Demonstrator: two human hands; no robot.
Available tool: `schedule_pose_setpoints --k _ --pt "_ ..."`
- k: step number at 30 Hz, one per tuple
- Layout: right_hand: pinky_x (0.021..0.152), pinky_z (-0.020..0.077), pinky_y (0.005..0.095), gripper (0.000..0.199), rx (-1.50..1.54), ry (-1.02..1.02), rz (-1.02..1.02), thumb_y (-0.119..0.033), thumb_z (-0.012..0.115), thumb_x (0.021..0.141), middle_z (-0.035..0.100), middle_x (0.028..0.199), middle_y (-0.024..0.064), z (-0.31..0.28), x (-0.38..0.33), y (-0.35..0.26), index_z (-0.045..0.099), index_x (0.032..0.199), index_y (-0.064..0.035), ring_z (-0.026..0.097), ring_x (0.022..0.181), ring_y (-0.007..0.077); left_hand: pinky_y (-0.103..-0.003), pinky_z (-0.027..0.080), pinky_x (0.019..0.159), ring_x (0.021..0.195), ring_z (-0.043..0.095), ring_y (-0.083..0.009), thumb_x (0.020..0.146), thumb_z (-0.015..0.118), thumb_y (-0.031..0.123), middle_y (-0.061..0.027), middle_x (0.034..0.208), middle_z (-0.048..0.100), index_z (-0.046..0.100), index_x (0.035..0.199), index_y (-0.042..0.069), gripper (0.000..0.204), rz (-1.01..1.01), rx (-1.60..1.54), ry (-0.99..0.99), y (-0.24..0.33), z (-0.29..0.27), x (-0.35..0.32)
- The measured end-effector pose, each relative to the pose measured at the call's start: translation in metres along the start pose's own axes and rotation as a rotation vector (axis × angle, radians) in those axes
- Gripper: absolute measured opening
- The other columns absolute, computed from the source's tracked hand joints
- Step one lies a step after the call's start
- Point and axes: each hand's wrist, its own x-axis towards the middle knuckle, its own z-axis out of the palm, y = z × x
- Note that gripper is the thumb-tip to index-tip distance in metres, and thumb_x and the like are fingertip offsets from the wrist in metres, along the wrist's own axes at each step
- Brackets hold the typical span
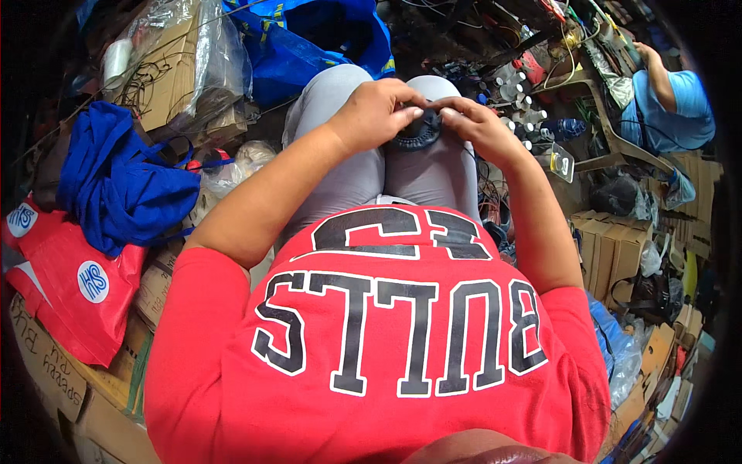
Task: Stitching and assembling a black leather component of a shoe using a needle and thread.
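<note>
Over my knees I hold a small black round part with a ribbed or slotted edge [417,135]; its exact kind cannot be made out. My left hand [372,117] grips it from the left, thumb and fingers pinched at its upper side. From the right, my right hand [481,127] closes its fingertips on the same part's upper edge. The two hands nearly meet above it. Fingers cover much of its top. Underneath are my legs in light grey trousers [332,100].
A blue bag [309,46] stands beyond my knees. To the left lie blue cloth [116,178], a red bag [77,286] and cardboard boxes [166,77]. Bottles [514,89] and a chair frame [610,116] are at right, near a person in blue [672,108].
</note>
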Motion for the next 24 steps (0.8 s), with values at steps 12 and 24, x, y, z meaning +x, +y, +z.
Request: schedule_pose_setpoints --k 12,24 --pt "0.061 0.0433 0.0239 0.012 -0.217 0.339 -0.223 -0.010 0.066 0.080 0.054 0.075 0.0029 0.009 -0.034 -0.016 0.070 0.092 -0.0080 0.053 0.066 0.0111 -0.023 0.045 0.073 0.078 0.056 -0.0090 0.079 0.069 0.016 -0.0007 0.085 0.063 0.064 0.093 0.004 0.019 -0.156 -0.295 -0.453 -0.016 -0.007 0.040" --pt "0.063 0.0468 0.0304 0.013 -0.455 0.335 -0.106 -0.012 0.066 0.077 0.060 0.075 0.0093 0.012 -0.026 -0.036 0.071 0.088 -0.0089 0.061 0.068 0.0208 -0.026 0.043 0.088 0.090 0.060 -0.0142 0.075 0.063 0.010 -0.0067 0.096 0.068 0.068 0.101 0.003 0.028 -0.307 -0.441 -0.571 -0.018 -0.015 0.046"
